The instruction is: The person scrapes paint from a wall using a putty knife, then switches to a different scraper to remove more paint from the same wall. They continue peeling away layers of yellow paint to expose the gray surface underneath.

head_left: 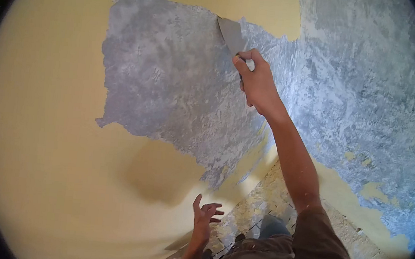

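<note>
A scraper (231, 34) with a wide, flat metal blade is in my right hand (258, 82), whose fingers wrap round its dark handle. The blade's edge lies at the upper border of the bare grey patch (158, 65), where yellow paint (259, 4) begins. Lower down, my left hand (205, 215) is raised near the yellow wall with its fingers spread and nothing in it.
The yellow wall (49, 164) surrounds the patch at the left and below. A second grey, scraped wall (365, 95) meets it at a corner on the right. Yellowish flakes lie on the tiled floor (260, 199) near my legs.
</note>
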A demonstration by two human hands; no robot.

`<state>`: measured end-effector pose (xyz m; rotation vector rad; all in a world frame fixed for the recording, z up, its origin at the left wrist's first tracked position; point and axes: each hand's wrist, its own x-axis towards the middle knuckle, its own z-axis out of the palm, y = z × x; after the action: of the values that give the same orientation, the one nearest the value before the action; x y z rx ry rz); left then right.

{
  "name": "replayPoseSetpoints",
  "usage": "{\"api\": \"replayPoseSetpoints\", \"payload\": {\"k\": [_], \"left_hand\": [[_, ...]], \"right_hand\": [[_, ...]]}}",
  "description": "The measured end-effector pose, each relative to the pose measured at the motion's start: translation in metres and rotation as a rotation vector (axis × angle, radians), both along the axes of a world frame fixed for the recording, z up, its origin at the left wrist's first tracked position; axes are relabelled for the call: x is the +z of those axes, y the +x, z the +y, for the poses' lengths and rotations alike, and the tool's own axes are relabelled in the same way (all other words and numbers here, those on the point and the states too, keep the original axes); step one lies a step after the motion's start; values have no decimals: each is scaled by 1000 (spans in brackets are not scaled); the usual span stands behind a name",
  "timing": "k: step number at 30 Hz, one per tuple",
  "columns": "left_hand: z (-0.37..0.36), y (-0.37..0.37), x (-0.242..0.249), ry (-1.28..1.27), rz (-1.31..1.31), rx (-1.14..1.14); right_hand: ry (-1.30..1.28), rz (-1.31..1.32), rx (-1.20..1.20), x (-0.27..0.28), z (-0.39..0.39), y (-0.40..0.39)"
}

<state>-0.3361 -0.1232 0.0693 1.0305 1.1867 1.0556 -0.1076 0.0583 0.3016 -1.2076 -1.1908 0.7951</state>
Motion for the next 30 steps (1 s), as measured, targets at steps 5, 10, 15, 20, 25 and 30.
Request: {"api": "replayPoseSetpoints", "payload": {"k": [5, 10, 15, 20, 25, 30], "left_hand": [[15, 34, 5, 50, 34, 57], [16, 71, 13, 48, 16, 109], [28, 104, 23, 95, 32, 144], [31, 128, 29, 77, 2, 158], [24, 145, 15, 14, 6, 238], [15, 156, 21, 34, 0, 291]], "right_hand": [[313, -118, -116, -63, 10, 10], [414, -151, -103, -40, 15, 25], [353, -179, -32, -45, 13, 33], [338, -178, -19, -38, 32, 41], [465, -196, 6, -55, 33, 36], [335, -476, -44, -35, 33, 36]]}}
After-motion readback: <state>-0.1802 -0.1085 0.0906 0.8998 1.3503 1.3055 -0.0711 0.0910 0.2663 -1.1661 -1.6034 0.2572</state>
